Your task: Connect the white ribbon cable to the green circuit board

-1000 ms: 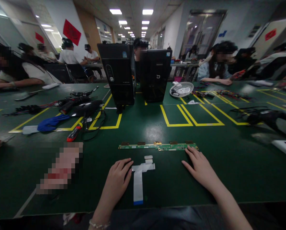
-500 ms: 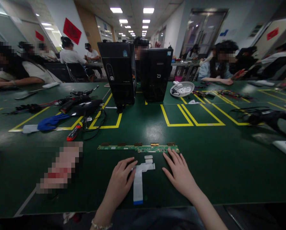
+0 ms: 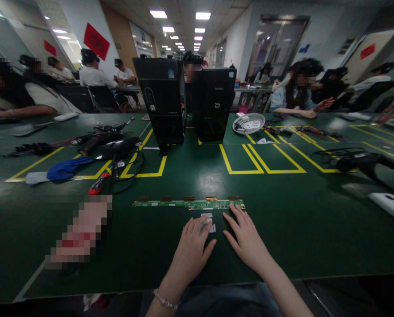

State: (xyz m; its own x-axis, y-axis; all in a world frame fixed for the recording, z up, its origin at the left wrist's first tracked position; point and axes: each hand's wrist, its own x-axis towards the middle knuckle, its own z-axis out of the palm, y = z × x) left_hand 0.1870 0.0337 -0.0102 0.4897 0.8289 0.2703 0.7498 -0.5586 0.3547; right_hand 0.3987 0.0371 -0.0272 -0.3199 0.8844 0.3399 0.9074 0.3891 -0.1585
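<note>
Plainly, the biggest thing here is the dark green worktop [image 3: 292, 229], its far part marked out in yellow tape. Two black computer towers stand upright at the far middle: the left tower [image 3: 165, 101] has a line of pale lettering low on its front, too small to make out, while the right tower [image 3: 215, 108] carries a light, rounded logo beneath a faint word that cannot be read. On a pillar far to the left hangs a red poster [image 3: 97, 41] with dark characters, likewise illegible. A white basket [image 3: 263, 121] sits at the far right of the towers. Nearer, a long, narrow green circuit board [image 3: 170, 204] lies flat across the middle, any printing on it too fine to read. The right hand [image 3: 248, 235] is palm down, fingers spread and gripping nothing, the tips touching the board's right end. Just left of it, the left hand [image 3: 193, 246] lies over a white ribbon cable [image 3: 212, 228], fingers slightly parted; whether they pinch it cannot be told. The cable's far end shows beyond the fingertips, near the board. Smallest are a blue sticker [image 3: 172, 74] on the left tower and a pale sticker [image 3: 231, 73] on the right tower, both unreadable.
</note>
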